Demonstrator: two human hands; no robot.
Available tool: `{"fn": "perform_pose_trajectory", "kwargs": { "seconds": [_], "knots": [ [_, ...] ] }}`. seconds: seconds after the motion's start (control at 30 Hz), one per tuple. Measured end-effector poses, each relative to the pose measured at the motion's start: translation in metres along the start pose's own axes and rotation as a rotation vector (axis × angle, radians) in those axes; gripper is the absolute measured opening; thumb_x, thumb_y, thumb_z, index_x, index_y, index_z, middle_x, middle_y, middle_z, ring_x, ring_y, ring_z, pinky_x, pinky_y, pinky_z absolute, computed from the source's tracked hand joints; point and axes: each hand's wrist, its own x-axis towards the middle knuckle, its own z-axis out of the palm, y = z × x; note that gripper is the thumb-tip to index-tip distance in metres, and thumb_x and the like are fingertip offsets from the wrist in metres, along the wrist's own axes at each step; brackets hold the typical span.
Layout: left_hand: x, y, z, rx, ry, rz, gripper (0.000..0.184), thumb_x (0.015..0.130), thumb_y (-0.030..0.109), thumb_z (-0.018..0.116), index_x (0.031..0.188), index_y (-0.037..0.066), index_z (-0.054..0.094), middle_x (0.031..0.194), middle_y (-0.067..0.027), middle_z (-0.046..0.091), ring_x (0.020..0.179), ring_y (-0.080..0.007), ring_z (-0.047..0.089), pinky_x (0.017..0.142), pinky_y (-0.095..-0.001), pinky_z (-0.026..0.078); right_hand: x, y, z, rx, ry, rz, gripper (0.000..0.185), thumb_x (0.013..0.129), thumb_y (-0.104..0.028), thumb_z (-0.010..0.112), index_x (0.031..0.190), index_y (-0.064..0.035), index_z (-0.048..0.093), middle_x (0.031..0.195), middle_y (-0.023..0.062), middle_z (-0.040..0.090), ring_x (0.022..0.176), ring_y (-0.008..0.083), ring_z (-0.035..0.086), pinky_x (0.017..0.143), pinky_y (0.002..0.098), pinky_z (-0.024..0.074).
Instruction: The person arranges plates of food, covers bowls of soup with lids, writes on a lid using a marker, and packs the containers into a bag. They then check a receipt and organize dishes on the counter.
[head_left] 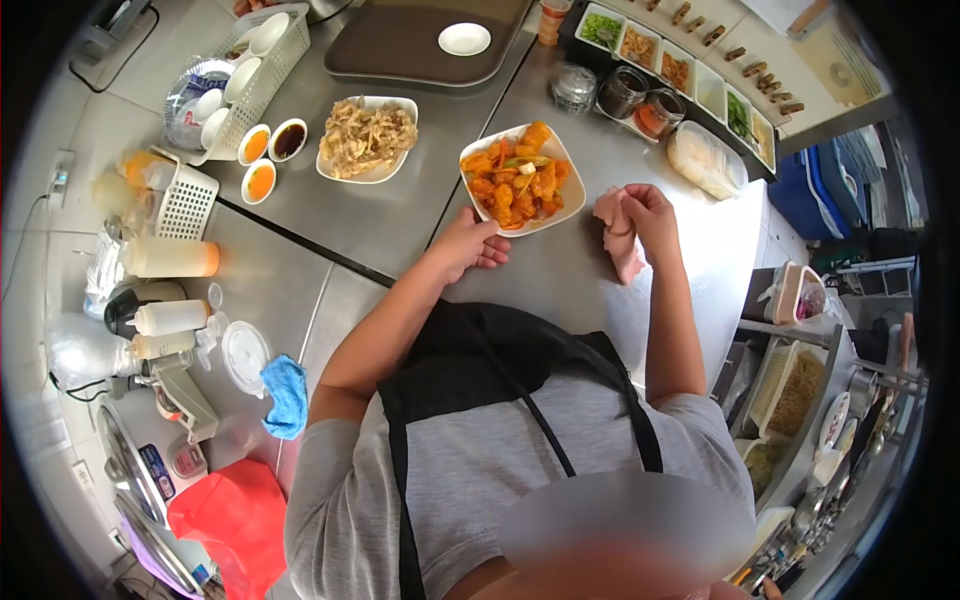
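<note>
My left hand (pixel 468 245) grips the near-left rim of a squarish white bowl (pixel 572 207), thumb on the edge and fingers beneath. Orange glazed chunks of food (pixel 505 190) with vegetable strips fill it. To the right, my right hand (pixel 652 212) pinches a crumpled pink cloth (pixel 622 250), which hangs down over the steel counter, apart from the bowl. Another squarish white bowl (pixel 375 177), heaped with pale brown shredded or fried food (pixel 365 138), stands to the left.
Three sauce cups (pixel 259 181) sit left of the bowls. A brown tray (pixel 420 65) carries a small white dish (pixel 464 39). Topping containers (pixel 640 46) and dark jars (pixel 622 90) line the back right. Squeeze bottles (pixel 170 258) and a blue cloth (pixel 285 396) are at left.
</note>
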Motion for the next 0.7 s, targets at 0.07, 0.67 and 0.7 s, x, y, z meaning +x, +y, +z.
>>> {"fn": "perform_pose_trajectory", "kwargs": {
  "seconds": [0.07, 0.67, 0.7],
  "knots": [
    [-0.004, -0.003, 0.001, 0.122, -0.047, 0.008, 0.033, 0.085, 0.025, 0.043, 0.109, 0.005, 0.031, 0.083, -0.0113, 0.054, 0.064, -0.0159, 0.056, 0.055, -0.0246, 0.045, 0.003, -0.016, 0.0, -0.254, 0.058, -0.096, 0.015, 0.075, -0.01, 0.058, 0.085, 0.0007, 0.055, 0.077, 0.004, 0.058, 0.07, 0.0092, 0.052, 0.065, 0.0214, 0.0435],
    [0.027, 0.022, -0.033, 0.025, -0.027, 0.075, 0.037, 0.087, 0.036, 0.039, 0.111, 0.007, 0.041, 0.074, -0.0062, 0.056, 0.058, -0.0122, 0.054, 0.049, -0.0209, 0.041, 0.007, 0.016, -0.038, -0.952, -0.173, 0.061, 0.018, 0.069, -0.015, 0.059, 0.075, 0.0023, 0.058, 0.064, 0.0093, 0.058, 0.06, 0.015, 0.055, 0.055, 0.0276, 0.0434],
    [0.027, 0.021, -0.03, 0.027, -0.016, 0.082, 0.036, 0.087, 0.035, 0.038, 0.111, 0.008, 0.041, 0.073, -0.0063, 0.056, 0.058, -0.0123, 0.055, 0.049, -0.0209, 0.041, 0.006, 0.016, -0.04, -0.886, -0.2, 0.08, 0.019, 0.068, -0.015, 0.059, 0.074, 0.0021, 0.058, 0.063, 0.0095, 0.058, 0.06, 0.0151, 0.055, 0.056, 0.0275, 0.0432]
  ]
}}
